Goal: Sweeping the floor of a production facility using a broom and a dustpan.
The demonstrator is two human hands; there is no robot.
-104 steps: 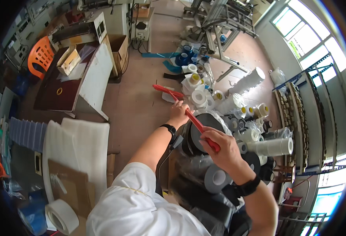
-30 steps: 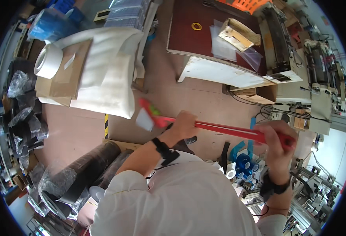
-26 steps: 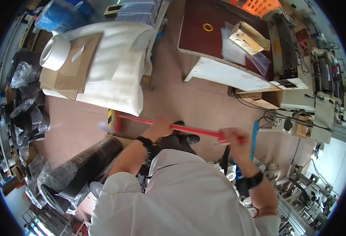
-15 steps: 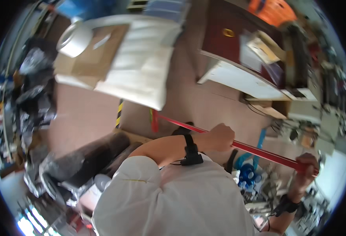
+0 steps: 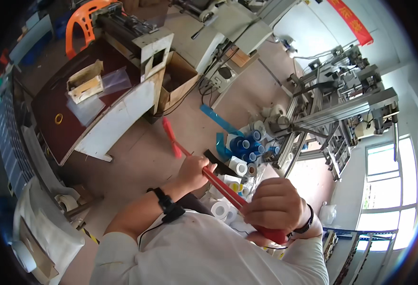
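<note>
A long, thin red pole-like tool (image 5: 223,188) runs slantwise across my front, with pale lines along its length and a short red crosspiece (image 5: 172,137) at its far end; its exact kind cannot be made out. My left hand (image 5: 193,172) is closed around it near the far part. Closer to me, my right hand (image 5: 275,203) grips it, fingers wrapped over the shaft. A wider red end (image 5: 273,234) shows below that hand. Both wrists wear black bands.
Blue rolls (image 5: 249,145) and white rolls (image 5: 220,209) stand on the floor just beyond my hands. At left is a dark red table (image 5: 47,102) with an open box (image 5: 85,83). Metal frame machinery (image 5: 332,114) fills the right. A cardboard box (image 5: 178,83) sits beside the table.
My view has swung to the right, toward the rolls and machinery. Both hands still grip the red tool, and my right hand has come nearer to my body.
</note>
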